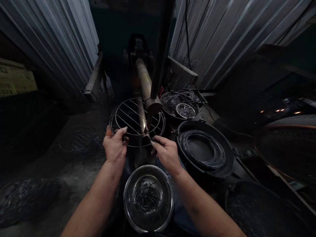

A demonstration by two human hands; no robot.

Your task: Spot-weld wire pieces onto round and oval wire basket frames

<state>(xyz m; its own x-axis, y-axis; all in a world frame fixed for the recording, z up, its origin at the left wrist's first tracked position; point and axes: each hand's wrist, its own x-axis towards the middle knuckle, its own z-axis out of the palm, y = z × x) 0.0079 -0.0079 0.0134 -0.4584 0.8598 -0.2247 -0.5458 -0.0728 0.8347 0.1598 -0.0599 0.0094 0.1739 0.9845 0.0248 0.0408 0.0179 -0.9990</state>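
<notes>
My left hand (115, 145) is closed on the left rim of a round wire rack (125, 123), thumb on top. The rack has parallel bars inside double rings and lies around the lower metal bar of a machine. Directly above its near rim, the machine's upper cylinder (145, 80) ends in a pointed tip (149, 119). Close to that tip, my right hand (168, 154) pinches a short, thin wire piece (149, 138) at the near rim. Below both hands is a steel bowl (128, 210) with short dark wire pieces (147, 196) in it.
At my right stands a black round pan (228, 154) holding a wire coil (182, 144). Behind it, a tray of tangled wires (170, 100) holds a small round dish (185, 111). A yellow crate (17, 77) is far left. Corrugated metal sheets (212, 39) rise at the back.
</notes>
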